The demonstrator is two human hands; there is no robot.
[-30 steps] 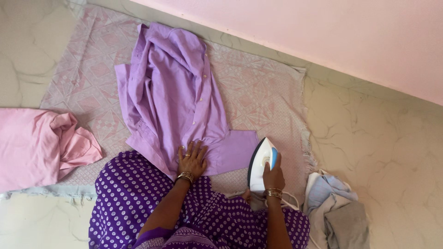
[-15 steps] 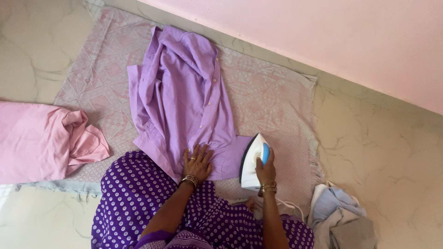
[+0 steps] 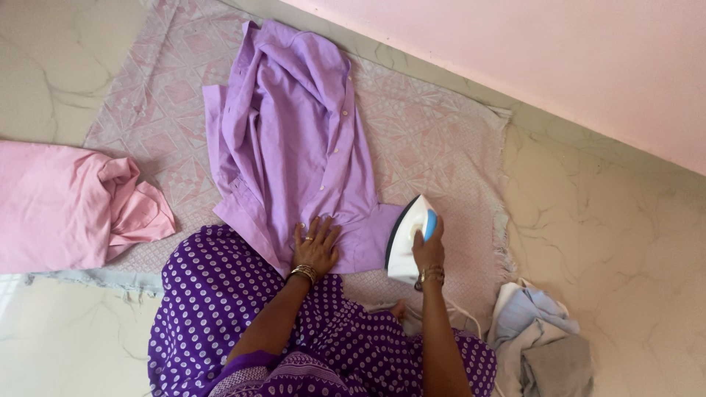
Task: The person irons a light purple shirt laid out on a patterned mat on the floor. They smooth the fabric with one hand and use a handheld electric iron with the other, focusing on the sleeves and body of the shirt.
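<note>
While my right hand (image 3: 428,248) is wrapped around the blue handle of the white iron (image 3: 409,237), fingers closed tight on it, the iron sits tilted with its nose pointing up and away, right at the edge of the lilac shirt's (image 3: 294,140) lower hem, just beside the flattened bit of fabric. Can't quite tell if the soleplate is flat on the cloth or lifted a little on one side, so I'll leave that. My left hand (image 3: 315,244) is spread open, palm down, fingers splayed on the shirt's bottom edge, pinning it flat and gripping nothing; there's a ring on one finger and bangles at both wrists. So the two hands are near each other, left one on the shirt, right one with the iron just to its right. From there the shirt runs up and away from me, bunched and creased along the middle with the button strip showing, collar end farthest off. It all lies on a pinkish patterned cloth (image 3: 434,140) spread over the pale marble floor (image 3: 625,242). My knees in the purple dotted dress (image 3: 220,301) touch the near edge of the shirt. Off to the left there's a crumpled pink garment (image 3: 66,206), and down on the right a small heap of grey and light blue clothes (image 3: 540,338), with the iron's white cord (image 3: 463,312) trailing toward it. A pink wall (image 3: 551,51) runs across the top.
</note>
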